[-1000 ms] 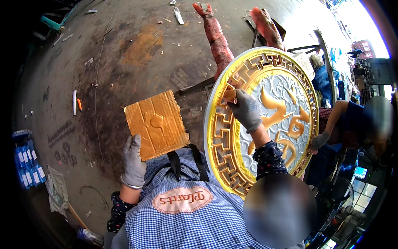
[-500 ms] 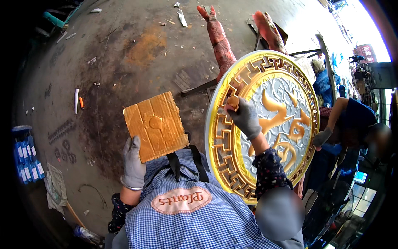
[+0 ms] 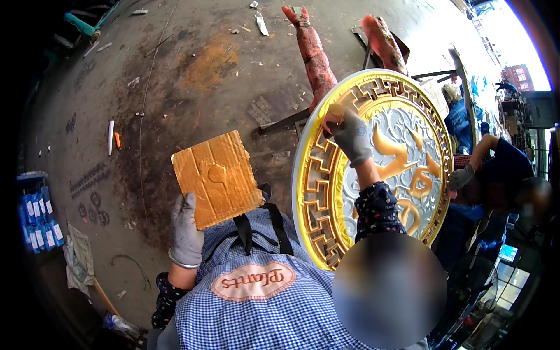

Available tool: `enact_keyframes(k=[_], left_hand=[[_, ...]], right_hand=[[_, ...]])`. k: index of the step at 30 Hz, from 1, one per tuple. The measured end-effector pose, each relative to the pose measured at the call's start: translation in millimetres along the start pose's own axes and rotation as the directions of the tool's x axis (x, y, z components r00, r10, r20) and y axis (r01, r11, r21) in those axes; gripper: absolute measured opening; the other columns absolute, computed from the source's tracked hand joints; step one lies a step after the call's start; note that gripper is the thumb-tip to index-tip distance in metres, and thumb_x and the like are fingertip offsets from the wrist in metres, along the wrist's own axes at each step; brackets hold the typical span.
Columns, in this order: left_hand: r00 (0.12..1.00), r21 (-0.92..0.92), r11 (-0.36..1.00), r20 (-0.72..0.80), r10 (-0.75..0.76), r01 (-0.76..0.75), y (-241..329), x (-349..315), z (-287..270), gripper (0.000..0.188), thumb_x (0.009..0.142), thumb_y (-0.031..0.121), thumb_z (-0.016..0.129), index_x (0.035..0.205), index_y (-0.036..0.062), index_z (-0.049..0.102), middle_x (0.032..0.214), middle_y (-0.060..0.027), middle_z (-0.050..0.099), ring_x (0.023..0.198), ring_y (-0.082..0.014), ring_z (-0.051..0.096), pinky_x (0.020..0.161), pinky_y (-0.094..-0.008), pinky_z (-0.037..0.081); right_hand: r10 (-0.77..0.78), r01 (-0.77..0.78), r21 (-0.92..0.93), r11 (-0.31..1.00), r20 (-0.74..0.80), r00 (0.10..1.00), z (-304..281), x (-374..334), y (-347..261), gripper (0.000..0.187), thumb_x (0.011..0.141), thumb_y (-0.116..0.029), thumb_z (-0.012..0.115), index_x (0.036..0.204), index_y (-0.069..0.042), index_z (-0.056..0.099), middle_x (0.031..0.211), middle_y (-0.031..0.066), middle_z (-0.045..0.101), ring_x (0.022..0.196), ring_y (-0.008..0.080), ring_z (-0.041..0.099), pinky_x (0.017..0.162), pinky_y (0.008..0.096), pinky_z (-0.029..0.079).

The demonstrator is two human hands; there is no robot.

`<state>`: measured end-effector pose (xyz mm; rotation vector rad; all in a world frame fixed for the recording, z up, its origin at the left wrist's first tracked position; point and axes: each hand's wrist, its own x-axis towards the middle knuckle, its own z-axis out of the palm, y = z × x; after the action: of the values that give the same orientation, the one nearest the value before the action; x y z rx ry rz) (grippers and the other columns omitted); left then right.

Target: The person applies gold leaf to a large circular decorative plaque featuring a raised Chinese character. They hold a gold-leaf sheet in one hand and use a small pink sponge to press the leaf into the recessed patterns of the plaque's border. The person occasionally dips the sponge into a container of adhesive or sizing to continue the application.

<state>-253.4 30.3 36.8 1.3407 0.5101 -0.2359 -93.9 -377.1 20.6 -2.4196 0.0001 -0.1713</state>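
Observation:
My left hand (image 3: 187, 230), in a grey glove, grips the lower left edge of a square piece of cardboard (image 3: 233, 166). Wet-looking golden paint or glue lies in a blob (image 3: 218, 174) at its middle. To the right stands a large tilted round relief panel (image 3: 388, 153), grey inside, with gold raised characters and a gold fretwork border. My right hand (image 3: 354, 140), also gloved, is closed on a small tan sponge-like pad (image 3: 334, 114) against the border's upper left part. Some of the gloved fingertips have bare skin showing. How the pad meets the border is partly hidden.
A co-worker's gloved hand (image 3: 462, 177) is at the panel's right edge. Red, rough-wrapped stand legs (image 3: 315, 61) stick out behind the panel. On the floor lie a white stick (image 3: 111, 137), an orange tool (image 3: 117, 140) and scraps. Blue packets (image 3: 39, 224) hang at left.
My right hand has moved up along the panel's border with the pad. My left hand and the cardboard stay nearly still. The co-worker's hand has shifted slightly up and right.

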Motion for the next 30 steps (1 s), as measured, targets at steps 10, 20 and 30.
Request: enact_keyframes(k=[10, 20, 30], left_hand=[[0.982, 0.342, 0.920, 0.063, 0.180, -0.191, 0, -1, -2, 0.057, 0.117, 0.043, 0.043, 0.139, -0.0069, 0.058, 0.126, -0.0138, 0.068, 0.113, -0.0174, 0.068, 0.095, -0.0314, 0.056], [0.991, 0.239, 0.961, 0.039, 0.130, -0.136, 3, 1, 1, 0.055, 0.117, 0.041, 0.043, 0.135, -0.0079, 0.060, 0.122, -0.0144, 0.068, 0.110, -0.0193, 0.068, 0.092, -0.0313, 0.056], [0.969, 0.405, 0.880, 0.101, 0.227, -0.249, -14, 3, -13, 0.053, 0.117, 0.039, 0.044, 0.142, -0.0059, 0.056, 0.134, -0.0147, 0.065, 0.116, -0.0209, 0.067, 0.095, -0.0337, 0.058]], right_hand=[[-0.043, 0.062, -0.078, 0.995, 0.224, 0.974, 1, -63, -16, 0.025, 0.089, -0.017, 0.078, 0.111, -0.007, 0.071, 0.097, 0.0196, 0.071, 0.089, 0.0423, 0.071, 0.076, 0.0466, 0.056], [-0.009, 0.019, -0.047, 0.999, 0.194, 0.981, 5, -82, -23, 0.027, 0.089, -0.018, 0.080, 0.112, -0.008, 0.069, 0.104, 0.0172, 0.072, 0.096, 0.0420, 0.071, 0.079, 0.0488, 0.057], [0.048, -0.066, 0.113, 0.991, 0.152, 0.987, -10, -107, -23, 0.032, 0.087, -0.017, 0.081, 0.116, -0.006, 0.070, 0.103, 0.0208, 0.072, 0.099, 0.0412, 0.072, 0.082, 0.0455, 0.058]])
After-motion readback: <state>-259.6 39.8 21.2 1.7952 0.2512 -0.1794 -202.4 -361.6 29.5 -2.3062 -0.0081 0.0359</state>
